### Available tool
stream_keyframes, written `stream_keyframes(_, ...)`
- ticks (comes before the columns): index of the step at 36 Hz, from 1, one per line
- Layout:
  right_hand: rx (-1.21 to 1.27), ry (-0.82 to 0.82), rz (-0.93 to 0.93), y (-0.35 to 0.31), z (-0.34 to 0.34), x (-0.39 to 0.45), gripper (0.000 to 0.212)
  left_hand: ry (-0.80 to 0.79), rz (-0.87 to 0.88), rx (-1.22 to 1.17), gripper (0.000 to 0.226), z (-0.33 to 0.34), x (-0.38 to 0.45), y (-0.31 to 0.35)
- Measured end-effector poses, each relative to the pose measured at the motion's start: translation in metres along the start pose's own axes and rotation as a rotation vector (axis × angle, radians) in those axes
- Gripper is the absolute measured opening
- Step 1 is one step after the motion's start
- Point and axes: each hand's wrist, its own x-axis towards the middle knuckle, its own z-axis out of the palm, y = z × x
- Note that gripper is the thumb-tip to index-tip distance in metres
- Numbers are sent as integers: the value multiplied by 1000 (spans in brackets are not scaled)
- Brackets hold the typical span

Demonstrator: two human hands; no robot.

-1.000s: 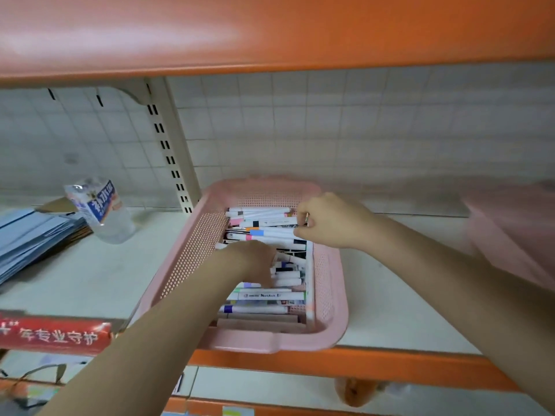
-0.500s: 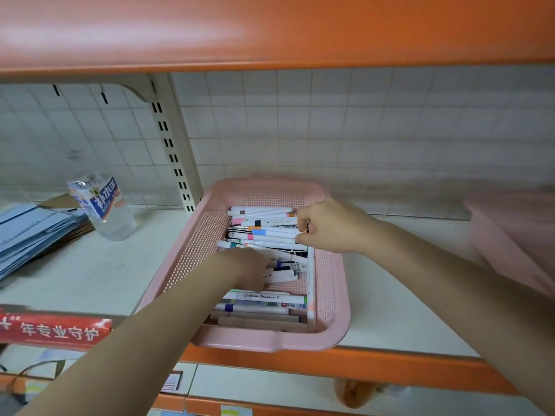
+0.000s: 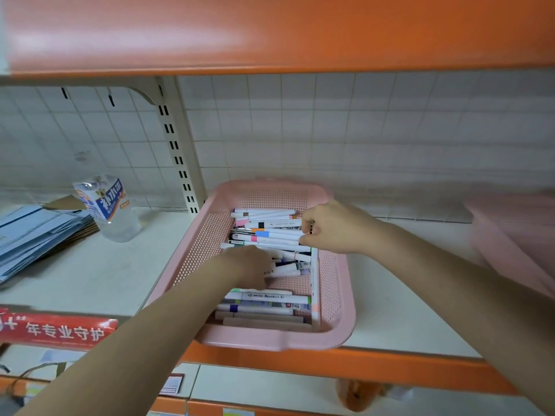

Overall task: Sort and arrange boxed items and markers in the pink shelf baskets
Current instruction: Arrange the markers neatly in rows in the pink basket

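This is a shop, most likely a stationery aisle. Metal display shelving runs across the view, with orange front rails and a slotted cream upright with a bracket holding the orange shelf above. The back panel is white wire grid. A red promotional strip with printed Chinese characters is fixed to the shelf edge. Stock lies on the cream shelf: a pink perforated basket full of markers, and a stack of flat blue packets. A labelled water bottle stands beside them.
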Motion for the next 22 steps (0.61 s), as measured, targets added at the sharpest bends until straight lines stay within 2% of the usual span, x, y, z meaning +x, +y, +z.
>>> stream_keyframes(2,-1,-1,2,-1,0,1,20,-5,15,-132,60,3,-1,-5)
stream_keyframes(4,2,-7,3,-1,-1,3,20,-25,11,-239,54,1,-5,-7)
stream_keyframes(7,1,-16,2,-2,0,5,21,5,-15,-305,14,-6,-10,-13)
stream_keyframes(11,-22,-53,-12,-9,4,9,21,177,-93,-403,36,-16,-17,-31)
stream_keyframes(14,-9,-111,-45,-17,13,17,21,317,-189,-524,36,-22,-25,-46)
stream_keyframes(17,-2,-209,-88,-26,27,29,33,418,-258,-596,35,-26,-33,-55)
stream_keyframes(22,-79,-327,-178,-46,47,44,48,458,-237,-689,34,-29,-47,-59)
